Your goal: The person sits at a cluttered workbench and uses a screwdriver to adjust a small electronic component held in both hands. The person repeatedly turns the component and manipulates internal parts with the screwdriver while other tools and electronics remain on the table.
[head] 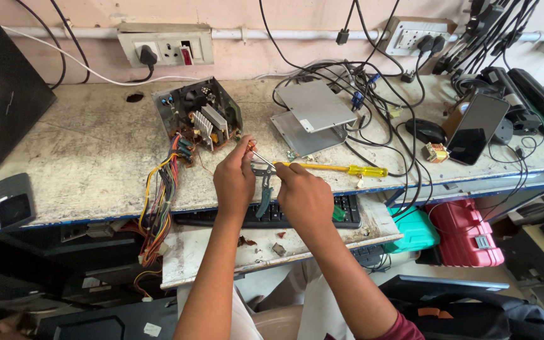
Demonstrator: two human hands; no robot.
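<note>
I see a yellow-handled screwdriver [341, 169], teal-gripped pliers [264, 192], a black keyboard [272, 217], a wire bundle [158, 208] in yellow, red and orange, and a grey-speckled bench [83, 164] edged blue.

Stained workbench [83, 151] with open power supply [198, 114], yellow screwdriver [341, 169], phone [477, 128], metal plates [313, 116].

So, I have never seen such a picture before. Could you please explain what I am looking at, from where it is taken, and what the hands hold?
The one picture comes from a camera worn on a person's head, looking down at a worn grey workbench. The left hand and right hand meet over a black keyboard, working with green-handled pliers on a small part, too small to tell. A yellow-handled screwdriver lies beside them. Behind stands an opened metal power supply box with a bundle of coloured wires. At right lie a dark phone and many black cables.
</note>
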